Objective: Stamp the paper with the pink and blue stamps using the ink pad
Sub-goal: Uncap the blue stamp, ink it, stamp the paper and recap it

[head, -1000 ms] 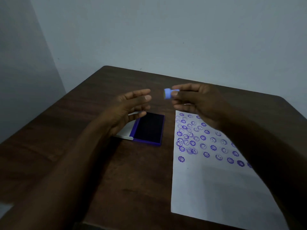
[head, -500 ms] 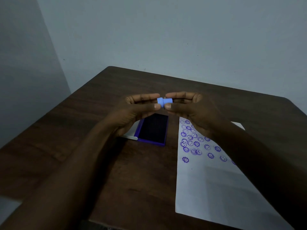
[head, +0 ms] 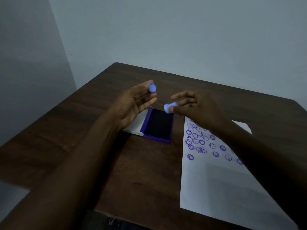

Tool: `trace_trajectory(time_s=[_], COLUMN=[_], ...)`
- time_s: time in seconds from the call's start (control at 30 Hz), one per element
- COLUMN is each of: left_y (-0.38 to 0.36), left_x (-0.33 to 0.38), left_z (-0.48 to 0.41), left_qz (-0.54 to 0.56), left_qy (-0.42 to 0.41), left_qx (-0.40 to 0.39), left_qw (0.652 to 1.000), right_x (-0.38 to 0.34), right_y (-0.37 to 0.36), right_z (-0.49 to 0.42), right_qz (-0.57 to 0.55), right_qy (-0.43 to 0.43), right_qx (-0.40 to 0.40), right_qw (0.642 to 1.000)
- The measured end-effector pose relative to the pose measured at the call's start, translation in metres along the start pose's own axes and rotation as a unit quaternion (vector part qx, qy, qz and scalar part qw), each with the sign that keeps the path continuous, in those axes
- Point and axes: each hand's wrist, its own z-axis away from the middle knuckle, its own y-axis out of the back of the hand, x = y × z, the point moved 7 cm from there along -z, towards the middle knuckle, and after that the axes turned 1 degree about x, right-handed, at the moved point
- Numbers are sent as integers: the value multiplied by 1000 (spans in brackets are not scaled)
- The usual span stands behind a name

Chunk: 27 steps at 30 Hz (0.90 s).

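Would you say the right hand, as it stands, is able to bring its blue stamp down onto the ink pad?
Probably yes: the right hand holds the blue stamp just above the open ink pad, with nothing between.

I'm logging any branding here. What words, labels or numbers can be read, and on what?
None: no readable words, brands or numbers.
Paper: only purple smiley and flower stamp marks, no lettering.
Ink pad: no label visible.
Blue pieces in left hand and right hand: no markings discernible.
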Motion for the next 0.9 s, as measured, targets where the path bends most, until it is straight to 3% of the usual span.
trace_trajectory(time_s=[0.13, 0.23, 0.9], left_y=[6, 7, 2], left_x=[1, 2, -7], left_z=[1, 1, 3], left_qz=[36, 38, 6], left_qy=[4, 2, 20], left_qx=[33, 44, 31], left_qw=[999, 998, 999], right_x=[-8, -14, -7], right_y=[-22, -32, -48], right_z=[0, 2, -7], right_qz=[156, 212, 240], right_qy=[41, 63, 44], right_qx=[-67, -87, -139], right_qw=[985, 971, 960])
